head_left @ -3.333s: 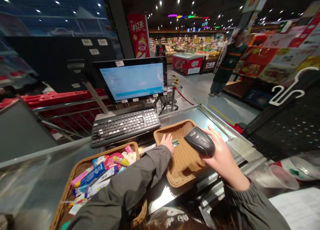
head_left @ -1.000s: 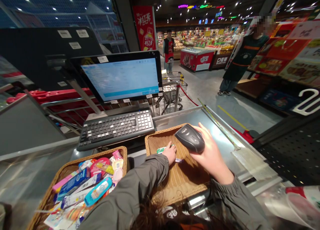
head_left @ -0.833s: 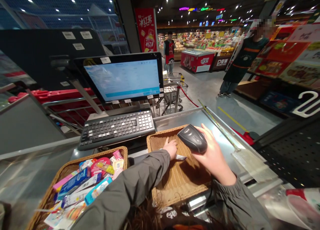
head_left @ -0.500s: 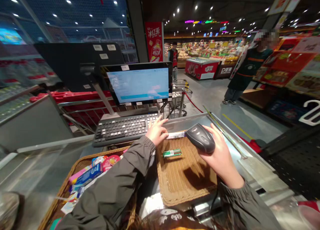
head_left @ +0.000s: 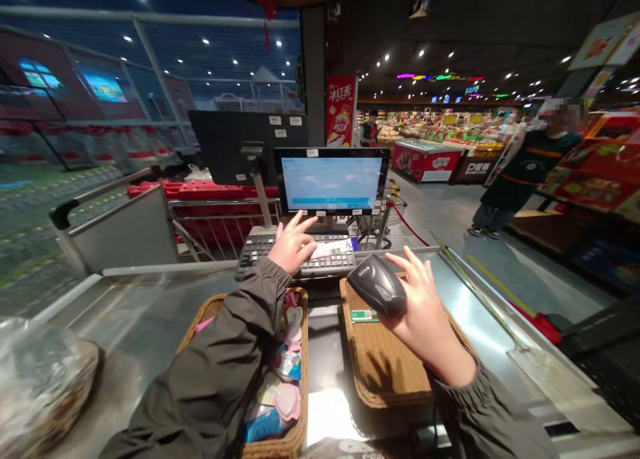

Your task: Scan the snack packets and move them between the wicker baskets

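My left hand (head_left: 293,247) hovers over the black keyboard (head_left: 250,251), its fingers spread. A slim white packet with a blue end (head_left: 334,248) sticks out from beside the thumb and seems held against the palm. In my right hand (head_left: 417,306) is a black barcode scanner (head_left: 379,287), with some fingers stretched out. The scanner hangs above the right wicker basket (head_left: 370,394) and partly covers a small green packet with a barcode label (head_left: 363,316) lying inside. A lit monitor (head_left: 330,179) stands behind the keyboard.
Left of it, another wicker basket (head_left: 303,406) holds several colourful packets, partly hidden by my left sleeve. A clear plastic bag (head_left: 40,372) lies on the metal counter (head_left: 135,312) at far left. A person in a dark apron (head_left: 530,159) stands beyond the counter at right.
The view has turned left. My left hand has moved left over the keyboard, the white packet moving with it. The scanner has shifted left across the right basket, partly covering the green packet.
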A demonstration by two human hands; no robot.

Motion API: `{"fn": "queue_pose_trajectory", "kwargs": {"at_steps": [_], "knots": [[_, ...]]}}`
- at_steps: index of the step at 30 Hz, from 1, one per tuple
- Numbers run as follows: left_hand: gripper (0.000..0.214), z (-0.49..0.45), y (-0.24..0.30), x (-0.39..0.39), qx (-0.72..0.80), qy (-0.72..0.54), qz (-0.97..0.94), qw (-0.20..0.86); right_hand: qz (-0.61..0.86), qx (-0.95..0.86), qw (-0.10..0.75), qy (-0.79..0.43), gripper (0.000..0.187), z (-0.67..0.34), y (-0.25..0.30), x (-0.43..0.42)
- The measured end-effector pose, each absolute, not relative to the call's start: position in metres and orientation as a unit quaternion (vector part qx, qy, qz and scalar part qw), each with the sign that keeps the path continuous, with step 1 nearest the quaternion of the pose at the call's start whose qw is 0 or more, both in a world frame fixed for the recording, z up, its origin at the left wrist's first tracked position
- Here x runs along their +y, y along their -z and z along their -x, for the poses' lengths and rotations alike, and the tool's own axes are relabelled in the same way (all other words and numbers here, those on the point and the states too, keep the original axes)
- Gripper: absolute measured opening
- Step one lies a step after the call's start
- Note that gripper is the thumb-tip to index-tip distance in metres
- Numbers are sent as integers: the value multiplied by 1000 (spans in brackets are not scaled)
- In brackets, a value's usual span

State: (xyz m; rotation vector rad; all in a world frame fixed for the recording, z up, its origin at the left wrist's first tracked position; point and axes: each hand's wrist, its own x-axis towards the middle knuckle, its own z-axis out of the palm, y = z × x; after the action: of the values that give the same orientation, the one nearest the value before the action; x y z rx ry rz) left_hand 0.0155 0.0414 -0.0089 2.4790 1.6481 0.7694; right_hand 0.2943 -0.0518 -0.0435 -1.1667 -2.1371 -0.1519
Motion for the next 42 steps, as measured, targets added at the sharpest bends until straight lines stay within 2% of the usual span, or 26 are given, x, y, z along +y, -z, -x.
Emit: {"fn": "queue_pose_trajectory", "kwargs": {"at_steps": [28, 42], "knots": [[27, 62, 18, 3, 563, -257, -786, -1, 430, -852, 299, 1, 41, -225, 44, -80], [26, 105, 41, -43, 598, -204, -775, 28, 410, -865, 287, -23, 41, -202, 50, -98]]}}
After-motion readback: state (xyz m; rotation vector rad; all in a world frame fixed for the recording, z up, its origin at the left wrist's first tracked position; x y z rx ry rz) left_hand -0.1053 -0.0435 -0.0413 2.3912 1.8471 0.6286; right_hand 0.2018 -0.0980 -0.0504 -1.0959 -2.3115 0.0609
